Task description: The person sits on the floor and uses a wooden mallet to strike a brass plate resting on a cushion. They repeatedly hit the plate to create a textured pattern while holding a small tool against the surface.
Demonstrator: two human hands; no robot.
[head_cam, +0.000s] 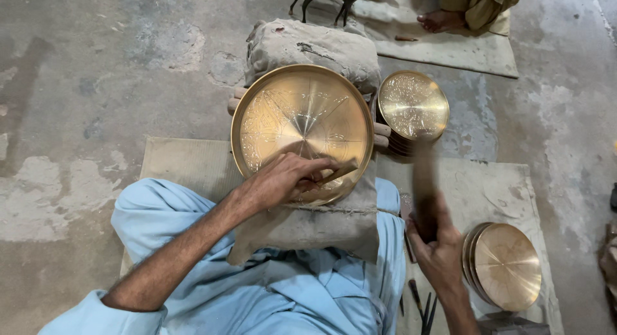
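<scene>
Resting on the large brass plate [302,126], left hand [283,179] curled fingers around a thin chisel [339,173] at the plate's near rim. Right of the plate, right hand [437,245] gripped a blurred hammer [424,181], raised.

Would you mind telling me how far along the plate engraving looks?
Done: engraved plates are stacked beside the work. In hand: the left hand holds a chisel on the partly patterned large plate; the right hand grips a blurred hammer. Left: plain plates.
</scene>
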